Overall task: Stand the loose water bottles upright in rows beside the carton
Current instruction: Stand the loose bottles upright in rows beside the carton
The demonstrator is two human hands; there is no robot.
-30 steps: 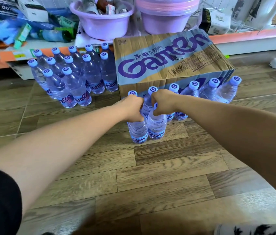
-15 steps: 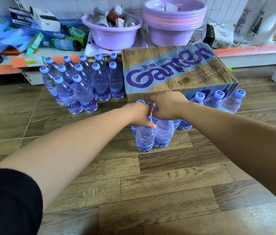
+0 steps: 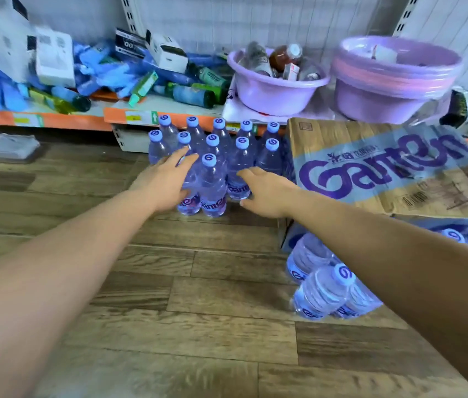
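Note:
Clear water bottles with lilac caps stand upright in rows on the wood floor, left of the Ganten carton. My left hand lies with spread fingers against the front-left bottle of this group. My right hand reaches in from the right, fingers apart, touching a bottle in the middle row. Neither hand is lifting a bottle. More upright bottles stand in front of the carton at the lower right, partly hidden by my right forearm.
A low shelf with an orange edge runs behind the bottles, piled with boxes and blue packets. Two lilac basins sit on it above the carton. A flat plastic pack lies on the floor at the far left.
Both hands let go of the two bottles in front of the carton and moved left to the group beside it. The view swung left and closer.

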